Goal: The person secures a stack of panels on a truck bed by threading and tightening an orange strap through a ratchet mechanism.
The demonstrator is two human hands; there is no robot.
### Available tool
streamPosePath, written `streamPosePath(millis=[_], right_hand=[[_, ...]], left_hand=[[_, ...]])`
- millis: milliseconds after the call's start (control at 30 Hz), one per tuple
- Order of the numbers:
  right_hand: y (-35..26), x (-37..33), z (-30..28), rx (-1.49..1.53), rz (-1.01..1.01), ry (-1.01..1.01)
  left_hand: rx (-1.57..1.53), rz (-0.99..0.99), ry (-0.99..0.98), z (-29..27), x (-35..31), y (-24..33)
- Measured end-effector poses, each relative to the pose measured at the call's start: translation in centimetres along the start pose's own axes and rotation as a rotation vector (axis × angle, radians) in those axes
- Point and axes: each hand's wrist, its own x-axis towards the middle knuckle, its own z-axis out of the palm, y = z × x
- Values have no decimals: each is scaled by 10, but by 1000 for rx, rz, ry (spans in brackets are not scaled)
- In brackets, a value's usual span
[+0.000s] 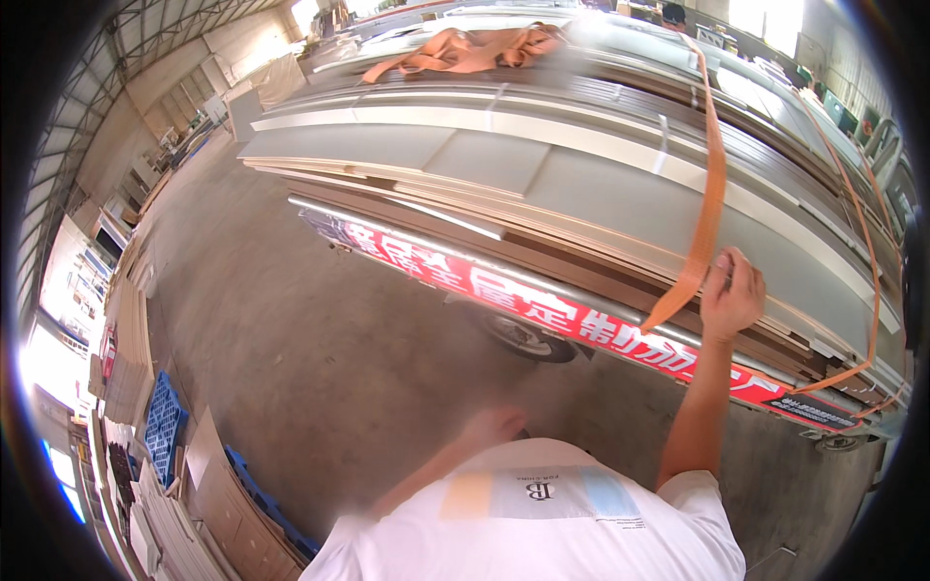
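An orange webbing strap point(715, 184) runs over a stack of long grey boards point(601, 189) on a truck bed and down to its side rail. My right hand point(733, 298) is raised at the near edge of the boards, its fingers curled closed against the strap's right edge. How much of the webbing lies inside the fingers is partly hidden. Low in front of my white shirt, my left hand point(499, 423) is smeared by motion and its fingers cannot be made out. A bunched orange strap point(475, 50) lies loose on top of the load.
Along the truck's side hangs a red banner point(523, 302), above a wheel point(528, 339). Further orange straps point(862, 223) cross the load at right. Leaning panels point(232, 494) and a blue plastic pallet point(166, 426) stand at left on the concrete floor point(320, 358). A person's head point(673, 14) shows beyond the load.
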Motion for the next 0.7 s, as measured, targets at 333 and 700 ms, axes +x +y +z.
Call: streamPosePath(millis=[333,700], right_hand=[[1,-13,16,111,332,-5],[-198,87,81,379,265,-276]], left_hand=[[-231,-204,-13,-75,-71,-118],[-234,-313,114,-162,-115,-218]])
